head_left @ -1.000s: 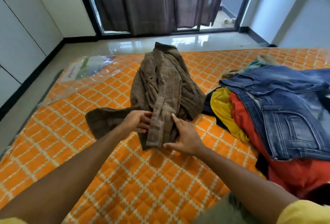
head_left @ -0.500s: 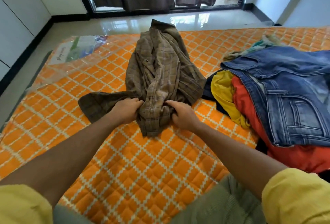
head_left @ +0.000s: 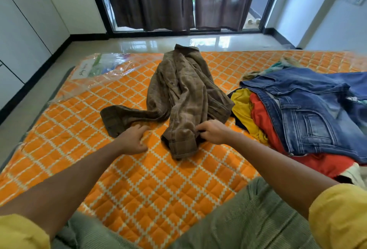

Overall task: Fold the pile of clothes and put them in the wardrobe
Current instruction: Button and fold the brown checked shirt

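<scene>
A brown checked shirt [head_left: 186, 93] lies crumpled on the orange quilted mattress [head_left: 151, 185], collar away from me, one sleeve trailing to the left. My right hand [head_left: 213, 134] pinches the shirt's near hem at its right edge. My left hand [head_left: 134, 139] rests on the mattress beside the trailing sleeve's cuff, fingers spread and holding nothing. To the right lies the pile of clothes: blue jeans [head_left: 309, 109] on top of a red garment [head_left: 266, 125] and a yellow one [head_left: 243, 107].
White wardrobe doors [head_left: 21, 36] line the left wall. Beyond the mattress is glossy tiled floor [head_left: 178, 42], then a glass door with dark curtains [head_left: 178, 0]. Clear plastic wrap [head_left: 99, 68] covers the mattress's far left corner. My knees in green trousers [head_left: 248, 219] are in front.
My left hand has let go of the shirt and moved left onto the mattress by the sleeve. The right hand stays gripping the hem. The camera has tilted up.
</scene>
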